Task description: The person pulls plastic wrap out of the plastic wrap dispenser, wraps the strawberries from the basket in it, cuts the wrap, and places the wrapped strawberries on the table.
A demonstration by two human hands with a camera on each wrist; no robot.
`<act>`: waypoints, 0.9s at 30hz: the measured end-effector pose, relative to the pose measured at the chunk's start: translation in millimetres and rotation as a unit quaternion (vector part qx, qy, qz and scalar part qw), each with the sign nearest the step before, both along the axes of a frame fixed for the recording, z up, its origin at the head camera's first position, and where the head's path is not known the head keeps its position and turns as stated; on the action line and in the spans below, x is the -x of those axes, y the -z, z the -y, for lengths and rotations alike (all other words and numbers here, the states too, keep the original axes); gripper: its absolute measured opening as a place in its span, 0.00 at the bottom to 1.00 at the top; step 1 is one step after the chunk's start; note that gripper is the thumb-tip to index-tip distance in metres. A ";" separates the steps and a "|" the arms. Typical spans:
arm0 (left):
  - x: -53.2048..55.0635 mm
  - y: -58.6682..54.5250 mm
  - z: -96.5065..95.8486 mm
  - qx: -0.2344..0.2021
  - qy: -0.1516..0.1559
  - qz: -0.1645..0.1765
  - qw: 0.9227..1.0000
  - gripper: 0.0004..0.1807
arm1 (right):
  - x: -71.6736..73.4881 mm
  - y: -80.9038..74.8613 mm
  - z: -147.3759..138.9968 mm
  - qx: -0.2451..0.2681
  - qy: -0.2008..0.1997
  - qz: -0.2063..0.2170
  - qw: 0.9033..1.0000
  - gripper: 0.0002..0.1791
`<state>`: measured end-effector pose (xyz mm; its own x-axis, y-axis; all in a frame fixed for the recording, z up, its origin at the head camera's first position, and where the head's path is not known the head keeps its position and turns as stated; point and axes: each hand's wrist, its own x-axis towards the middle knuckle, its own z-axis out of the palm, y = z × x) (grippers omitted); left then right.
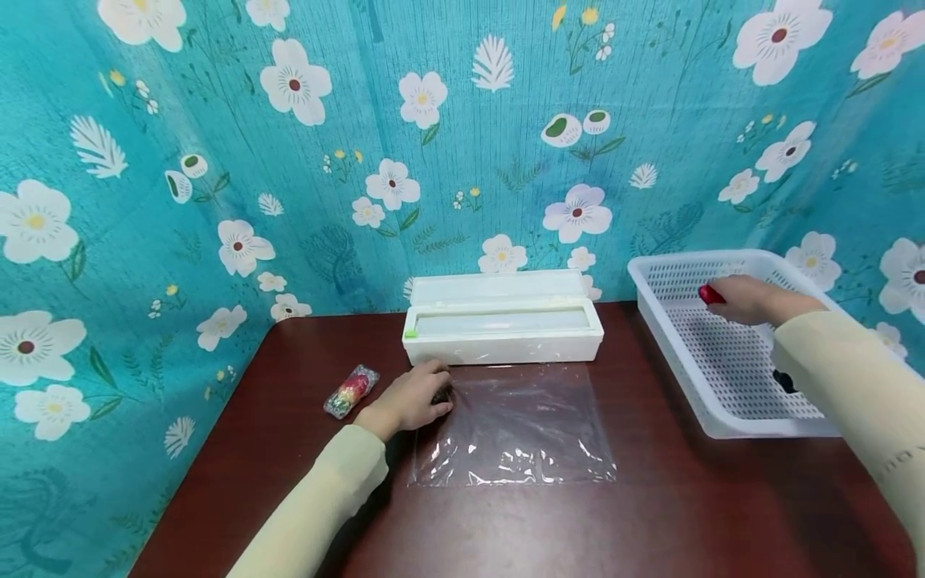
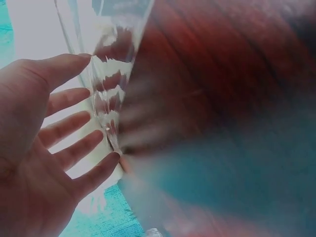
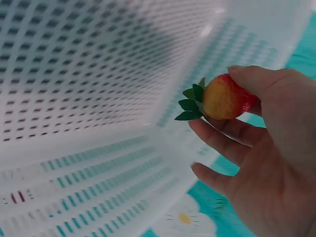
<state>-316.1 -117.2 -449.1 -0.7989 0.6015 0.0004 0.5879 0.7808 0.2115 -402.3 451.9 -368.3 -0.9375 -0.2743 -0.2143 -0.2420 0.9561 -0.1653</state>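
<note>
My right hand (image 1: 744, 299) pinches a strawberry (image 3: 224, 98) between thumb and fingers, over the far part of a white plastic basket (image 1: 686, 377). In the right wrist view the fruit is red and yellow, its green leaves pointing away from the palm. My left hand (image 1: 412, 397) rests at the left edge of a sheet of clear plastic wrap (image 1: 520, 433) spread on the table. Its fingers look relaxed and spread in the left wrist view, thumb tip right at the film. The sheet runs from a white wrap dispenser box (image 1: 499, 349) with its lid raised.
Left of my left hand lies a small film-wrapped item (image 1: 351, 392), red, yellow and green. A black thing (image 1: 784, 381) shows inside the basket, partly behind my right sleeve. The dark red table (image 1: 462, 530) meets a teal flowered cloth (image 1: 462, 160) at the back.
</note>
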 end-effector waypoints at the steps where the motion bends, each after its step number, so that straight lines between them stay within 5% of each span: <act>1: -1.5 1.2 0.6 -0.006 0.002 0.001 1.000 0.17 | -3.1 -3.4 3.9 0.003 -0.004 -0.010 1.000 0.15; 8: -4.1 -6.5 5.6 -0.031 0.004 -0.023 0.999 0.17 | -20.3 -32.7 34.0 0.017 -0.042 -0.093 0.995 0.22; 20: -15.7 -31.1 -0.8 -0.059 0.017 -0.048 0.997 0.17 | -60.0 -72.2 73.2 0.050 -0.053 -0.122 0.990 0.34; 27: -27.2 -42.4 -11.7 -0.066 0.055 -0.075 0.993 0.15 | -96.8 -87.1 112.6 0.062 -0.096 -0.168 0.979 0.24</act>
<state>-288.9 -105.5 -406.8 -0.7136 0.6716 0.1993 0.7005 0.6818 0.2108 -305.6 339.3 -281.2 -0.8776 -0.4573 0.1436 -0.4766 0.8648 -0.1582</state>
